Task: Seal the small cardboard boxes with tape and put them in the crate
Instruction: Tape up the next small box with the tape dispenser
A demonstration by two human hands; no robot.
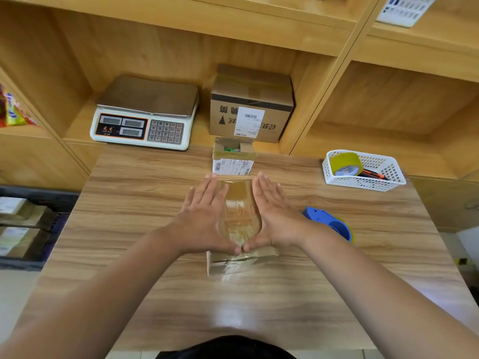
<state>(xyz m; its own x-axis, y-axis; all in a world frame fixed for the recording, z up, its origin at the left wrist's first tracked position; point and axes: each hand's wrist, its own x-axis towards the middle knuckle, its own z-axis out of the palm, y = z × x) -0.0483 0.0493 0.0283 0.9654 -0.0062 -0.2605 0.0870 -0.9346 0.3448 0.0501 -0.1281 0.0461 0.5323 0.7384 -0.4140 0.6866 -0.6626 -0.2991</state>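
Cardboard box [239, 211] on the bench [155, 294] lies largely hidden beneath flat, straight-fingered left hand [204, 218] and right hand [274, 216].

- Left hand [204, 218]: bare, the back of it and all five fingers in view; the fingers are slim and the knuckles faintly creased.
- Right hand [274, 216]: bare as well, back and five fingers showing, much the same build as the other.
- Left forearm [103, 288]: bare skin from the wrist to the near left corner, widening towards the camera.
- Right forearm [375, 288]: bare skin from the wrist to the near right edge.
- Black cloth [228, 348]: a rounded dark patch at the near edge, between the forearms; too dark to tell which garment it is.
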